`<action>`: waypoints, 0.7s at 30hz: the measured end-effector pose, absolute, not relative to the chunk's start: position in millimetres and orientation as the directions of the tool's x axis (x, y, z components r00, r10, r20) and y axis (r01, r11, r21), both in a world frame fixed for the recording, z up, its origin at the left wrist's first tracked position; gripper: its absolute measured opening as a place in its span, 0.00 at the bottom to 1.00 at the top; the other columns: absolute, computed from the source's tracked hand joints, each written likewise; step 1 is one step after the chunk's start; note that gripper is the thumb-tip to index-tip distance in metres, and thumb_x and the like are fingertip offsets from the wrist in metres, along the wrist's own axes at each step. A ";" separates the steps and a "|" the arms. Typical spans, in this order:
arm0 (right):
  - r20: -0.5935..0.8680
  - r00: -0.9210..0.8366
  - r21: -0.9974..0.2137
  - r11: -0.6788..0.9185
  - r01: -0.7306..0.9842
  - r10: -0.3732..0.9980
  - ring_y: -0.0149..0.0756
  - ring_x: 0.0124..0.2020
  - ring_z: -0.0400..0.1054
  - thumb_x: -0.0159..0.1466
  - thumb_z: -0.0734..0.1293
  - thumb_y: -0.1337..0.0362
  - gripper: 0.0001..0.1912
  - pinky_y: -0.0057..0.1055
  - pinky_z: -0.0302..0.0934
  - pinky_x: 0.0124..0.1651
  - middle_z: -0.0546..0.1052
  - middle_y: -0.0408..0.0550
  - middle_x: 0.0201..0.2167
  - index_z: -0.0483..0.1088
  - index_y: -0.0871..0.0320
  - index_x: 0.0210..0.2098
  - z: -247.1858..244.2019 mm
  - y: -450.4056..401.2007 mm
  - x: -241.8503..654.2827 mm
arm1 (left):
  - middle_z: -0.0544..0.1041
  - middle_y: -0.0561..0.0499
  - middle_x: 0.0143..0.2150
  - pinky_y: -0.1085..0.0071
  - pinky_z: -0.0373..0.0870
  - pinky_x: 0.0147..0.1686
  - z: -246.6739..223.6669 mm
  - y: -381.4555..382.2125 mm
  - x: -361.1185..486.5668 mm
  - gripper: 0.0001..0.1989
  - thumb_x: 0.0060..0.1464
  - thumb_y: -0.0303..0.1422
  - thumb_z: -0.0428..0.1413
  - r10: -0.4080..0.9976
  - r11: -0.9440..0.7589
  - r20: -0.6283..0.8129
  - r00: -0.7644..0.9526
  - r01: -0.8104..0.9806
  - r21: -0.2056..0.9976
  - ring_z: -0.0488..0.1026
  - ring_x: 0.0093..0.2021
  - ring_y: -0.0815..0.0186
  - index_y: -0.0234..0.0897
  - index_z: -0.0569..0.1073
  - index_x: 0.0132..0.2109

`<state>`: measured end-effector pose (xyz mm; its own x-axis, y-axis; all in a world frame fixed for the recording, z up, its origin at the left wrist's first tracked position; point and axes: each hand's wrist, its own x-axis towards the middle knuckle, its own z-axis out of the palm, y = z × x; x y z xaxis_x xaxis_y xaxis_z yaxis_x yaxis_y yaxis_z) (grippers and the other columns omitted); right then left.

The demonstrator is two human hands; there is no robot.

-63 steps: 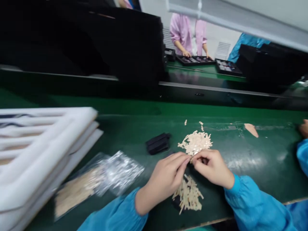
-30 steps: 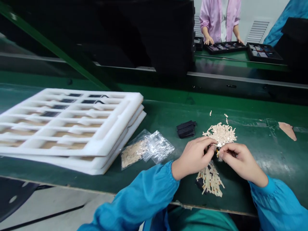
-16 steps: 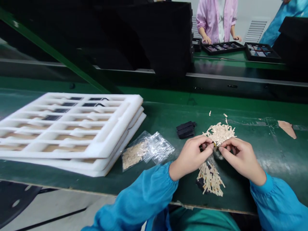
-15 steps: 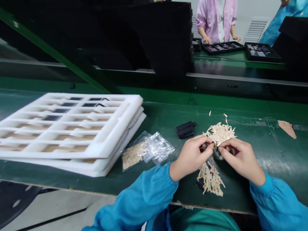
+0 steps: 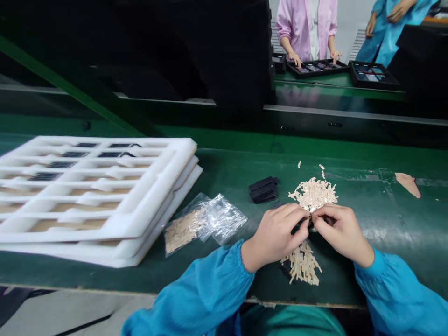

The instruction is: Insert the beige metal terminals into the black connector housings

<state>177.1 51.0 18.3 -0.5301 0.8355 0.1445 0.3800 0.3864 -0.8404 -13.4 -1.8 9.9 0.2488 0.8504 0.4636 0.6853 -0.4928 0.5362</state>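
Note:
My left hand (image 5: pixel 280 233) and my right hand (image 5: pixel 341 231) meet fingertip to fingertip over the bench, each pinching. What sits between them is tiny and mostly hidden; a small dark and yellowish bit shows. Just beyond my fingers lies a heap of small cream-coloured strips (image 5: pixel 315 191). Below my hands, toward the bench's front edge, spreads a second pile of cream strips (image 5: pixel 304 268), with something dark under its left side. A stack of flat black pieces (image 5: pixel 263 189) lies beyond and left of my left hand.
White foam trays (image 5: pixel 140 205) are stacked at the left, the top one holding several dark strips. Clear plastic bags (image 5: pixel 224 217) lie beside them, one with cream strips (image 5: pixel 185 231). A brown scrap (image 5: pixel 408 185) lies right. Across the bench, a person in pink (image 5: pixel 304 28) touches black trays (image 5: pixel 318 68).
The view has shifted slightly, so bench things sit further left. My fingertips have come closer together. Across the bench, the person in blue now shows both hands.

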 end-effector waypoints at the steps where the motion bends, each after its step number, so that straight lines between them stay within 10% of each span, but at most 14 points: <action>1: 0.142 -0.523 -0.839 0.383 0.386 0.840 0.34 0.25 0.67 0.60 0.65 0.69 0.10 0.30 0.57 0.30 0.76 0.42 0.24 0.78 0.56 0.28 17.7 52.0 177.2 | 0.79 0.48 0.37 0.68 0.73 0.36 11.3 -1.8 -13.8 0.07 0.65 0.27 0.52 0.855 -0.490 0.456 0.246 0.671 0.557 0.76 0.36 0.64 0.36 0.75 0.43; 8: 0.160 -0.390 -0.830 0.338 0.445 0.907 0.36 0.26 0.69 0.59 0.66 0.68 0.10 0.30 0.59 0.30 0.79 0.45 0.26 0.79 0.56 0.27 16.9 64.0 184.7 | 0.76 0.50 0.34 0.73 0.68 0.28 23.1 -2.5 -18.5 0.05 0.63 0.27 0.53 0.922 -0.362 0.379 0.079 0.521 0.773 0.73 0.30 0.68 0.35 0.75 0.41; 21: 0.160 -0.493 -0.855 0.370 0.363 0.855 0.34 0.24 0.66 0.62 0.67 0.68 0.08 0.30 0.57 0.29 0.76 0.42 0.24 0.81 0.55 0.31 23.6 49.7 177.5 | 0.80 0.47 0.36 0.69 0.72 0.33 18.6 -1.5 -14.2 0.07 0.64 0.28 0.53 0.880 -0.453 0.437 0.187 0.612 0.649 0.76 0.34 0.65 0.35 0.76 0.41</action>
<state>177.5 49.7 23.6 -0.4933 0.8551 0.1599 0.3634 0.3695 -0.8552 -14.2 -1.5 18.6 0.1875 0.8796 0.4371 0.6118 -0.4527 0.6486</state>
